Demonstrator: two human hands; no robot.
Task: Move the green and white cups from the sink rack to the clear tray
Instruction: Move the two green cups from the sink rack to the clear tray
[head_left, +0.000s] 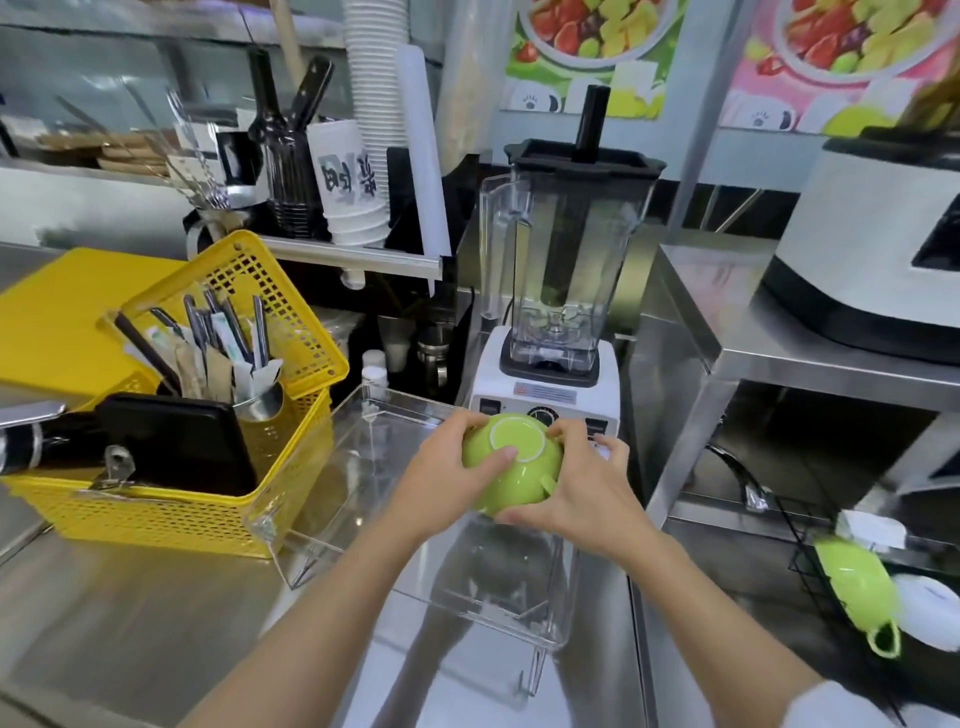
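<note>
A green cup is upside down, its pale base ring facing up, held over the clear tray in the middle of the steel counter. My left hand grips its left side, thumb on the base. My right hand grips its right side near the handle. Both hands are shut on this cup. At the lower right, the black wire sink rack holds another green cup on its side, a white cup beside it, and one more white piece behind.
A yellow basket with cutlery and a black tablet stands left of the tray. A white blender with a clear jug rises just behind my hands. A steel shelf with a white appliance sits right, above the faucet.
</note>
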